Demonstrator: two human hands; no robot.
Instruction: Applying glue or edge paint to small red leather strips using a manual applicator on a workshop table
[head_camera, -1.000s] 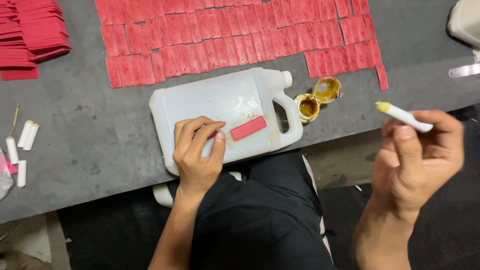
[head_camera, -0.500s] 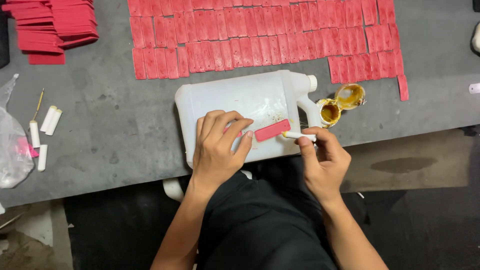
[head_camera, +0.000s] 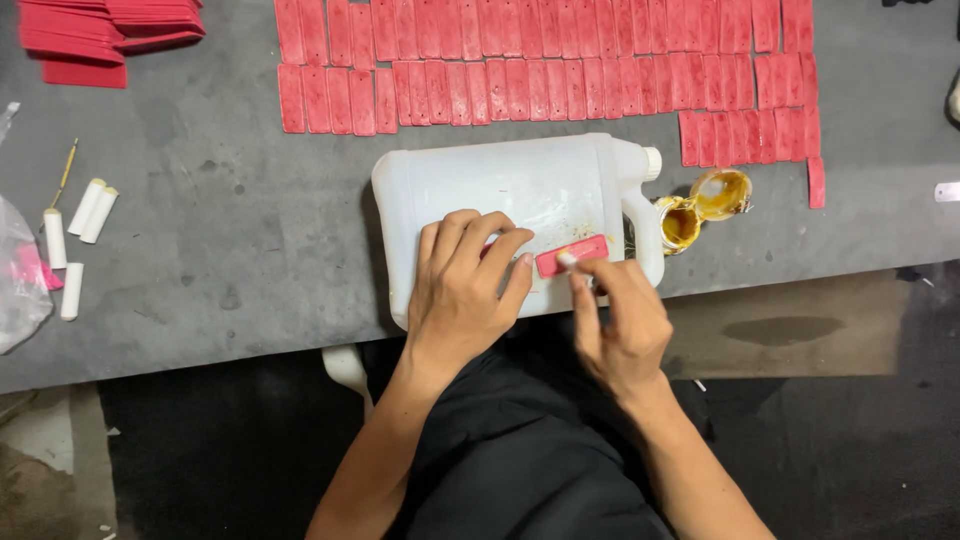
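At the table's near edge, the left hand (head_camera: 462, 290) presses flat on a white jug (head_camera: 520, 200) lying on its side, fingertips pinning a red strip (head_camera: 572, 255). The right hand (head_camera: 615, 320) pinches a small white stick (head_camera: 568, 260), its tip touching the strip. Beyond, 2 gold-stained caps (head_camera: 700, 205) sit by the jug's neck, and rows of red strips (head_camera: 540, 60) line the far edge.

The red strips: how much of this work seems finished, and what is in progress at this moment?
Done, it seems: many red strips lie in neat rows on the grey table. In hand: the left hand steadies one red strip on the white jug, and the right hand puts a white stick to it. Left: a stack of red pieces waits top left.
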